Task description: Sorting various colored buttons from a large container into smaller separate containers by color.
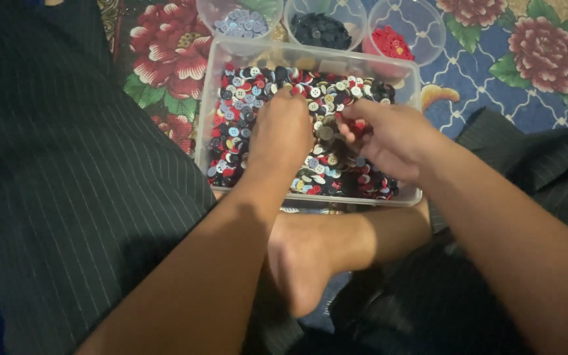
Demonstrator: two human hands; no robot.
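Sorting through mixed buttons heaped in a clear rectangular tub resting on a floral mat. Left hand pressing down into the middle of the tub, fingertips buried among buttons, so grip impossible to tell. Right hand hovering over the tub's right half, thumb and forefinger closing together, apparently pinching a small button, though too blurred to confirm. Beyond the tub's far wall, three round bowls: pale blue buttons at left, dark buttons in the centre, red buttons at right. Judged best practice: spreading the heap thin, lifting one colour at a time, keeping each pinch light. Bare foot lying just before the tub's near wall.
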